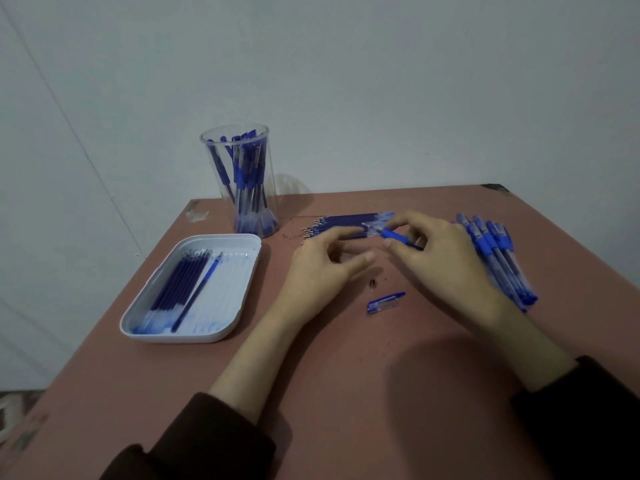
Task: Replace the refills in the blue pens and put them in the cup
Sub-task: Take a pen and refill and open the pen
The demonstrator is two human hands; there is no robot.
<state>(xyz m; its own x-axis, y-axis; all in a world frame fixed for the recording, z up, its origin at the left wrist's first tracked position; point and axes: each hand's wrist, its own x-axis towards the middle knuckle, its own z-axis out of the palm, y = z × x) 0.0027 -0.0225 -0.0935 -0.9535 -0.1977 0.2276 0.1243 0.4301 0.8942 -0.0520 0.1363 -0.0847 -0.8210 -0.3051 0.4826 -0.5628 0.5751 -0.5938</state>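
While the right hand (446,258) pinches the blue plastic pen barrel with a rubber grip (396,236) between thumb and forefinger just above the table, the open end of the barrel faces 9 o'clock, toward the left hand (322,268). The left hand's fingers are loosely curved, with the forefinger lying at the row of dark blue fresh refills (339,220) at 10 o'clock. Whether it pinches a refill cannot be told.

The small metal pen tip (373,283) lies at 7 o'clock from the barrel, and the blue clear-sided pen cap (385,303) lies at 6 o'clock. Both are apart from the hands. The pile of capped blue pens (498,258) lies at 3 o'clock. The white rounded plastic tray (194,337), at 8 o'clock, holds spent refills (173,289). The tall clear plastic cup (214,174), at 10 o'clock and well apart, stands upright with pens inside.

Step in hand, as judged: fitting a fresh refill into the stripped barrel. The next move calls for aligning one refill with the barrel bore, sliding it home, then threading on the tip without dropping it.
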